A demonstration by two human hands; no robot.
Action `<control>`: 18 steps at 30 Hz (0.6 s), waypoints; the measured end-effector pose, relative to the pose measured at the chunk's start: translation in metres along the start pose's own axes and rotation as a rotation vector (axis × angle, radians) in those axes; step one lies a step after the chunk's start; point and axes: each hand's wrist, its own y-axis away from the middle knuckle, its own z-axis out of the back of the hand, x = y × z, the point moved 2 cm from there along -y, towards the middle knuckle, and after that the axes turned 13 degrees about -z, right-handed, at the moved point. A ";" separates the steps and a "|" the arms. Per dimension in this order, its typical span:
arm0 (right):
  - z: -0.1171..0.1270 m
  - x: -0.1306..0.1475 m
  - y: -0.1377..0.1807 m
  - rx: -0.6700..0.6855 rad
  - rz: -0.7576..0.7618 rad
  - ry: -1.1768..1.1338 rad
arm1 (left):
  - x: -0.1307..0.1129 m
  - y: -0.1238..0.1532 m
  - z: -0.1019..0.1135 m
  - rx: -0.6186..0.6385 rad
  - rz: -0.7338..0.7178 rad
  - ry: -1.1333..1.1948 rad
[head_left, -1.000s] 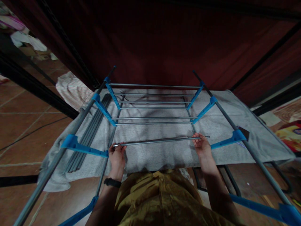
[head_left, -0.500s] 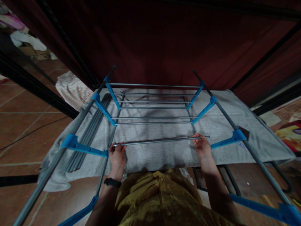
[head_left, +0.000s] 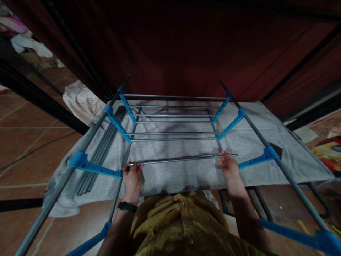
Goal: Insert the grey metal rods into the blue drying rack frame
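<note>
I hold a thin grey metal rod [head_left: 181,159] level in front of me. My left hand [head_left: 132,176] grips its left end, close to a blue plastic bracket [head_left: 92,165] of a drying rack. My right hand [head_left: 229,166] is closed on the rod near its right end, a short way from another blue bracket [head_left: 262,156]. The rack [head_left: 173,117] has grey side tubes, blue connectors and several thin crossbars fitted farther away. A grey towel [head_left: 255,138] lies spread under the rack.
A bundle of spare grey rods [head_left: 102,145] lies on the towel at the left. A striped cloth [head_left: 82,101] sits on the brown tiled floor [head_left: 26,142]. A dark red curtain [head_left: 186,46] hangs behind. A colourful mat [head_left: 329,149] shows at the right.
</note>
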 end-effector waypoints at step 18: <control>-0.001 -0.007 -0.003 -0.004 -0.054 -0.009 | -0.016 0.015 -0.023 0.005 0.225 0.058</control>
